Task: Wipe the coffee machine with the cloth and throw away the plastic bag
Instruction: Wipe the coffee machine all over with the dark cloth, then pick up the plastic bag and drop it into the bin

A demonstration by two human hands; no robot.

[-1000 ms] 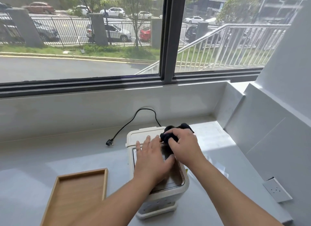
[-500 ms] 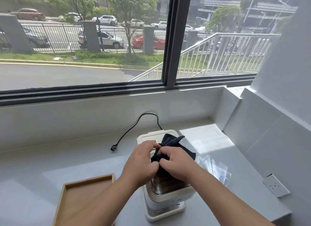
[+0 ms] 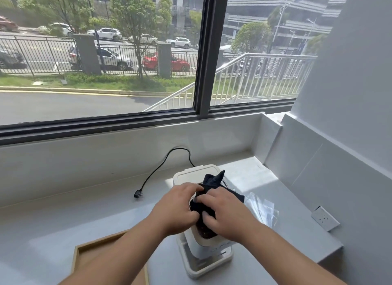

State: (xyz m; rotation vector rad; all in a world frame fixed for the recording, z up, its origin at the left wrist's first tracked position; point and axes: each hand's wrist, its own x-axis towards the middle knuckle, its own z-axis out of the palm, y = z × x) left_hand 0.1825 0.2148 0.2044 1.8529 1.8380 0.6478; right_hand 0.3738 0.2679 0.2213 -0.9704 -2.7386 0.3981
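Note:
A white coffee machine [image 3: 192, 174] stands on the pale counter in the middle of the head view. A dark blue cloth [image 3: 213, 181] lies bunched on its top. My left hand [image 3: 177, 208] and my right hand [image 3: 224, 212] both pinch the cloth from either side, over the machine's dark top panel. One corner of the cloth sticks up behind my fingers. A clear plastic bag [image 3: 262, 208] lies flat on the counter just right of the machine, partly hidden by my right hand.
A black power cord [image 3: 163, 168] runs from behind the machine to a loose plug [image 3: 137, 194] on the counter. A wooden tray [image 3: 89, 250] sits at the front left. A wall socket [image 3: 325, 218] is on the right wall. The window ledge runs behind.
My left hand came off the machine's top and took hold of the cloth together with my right hand. The cloth has spread out from a tight bunch. The view shifted slightly.

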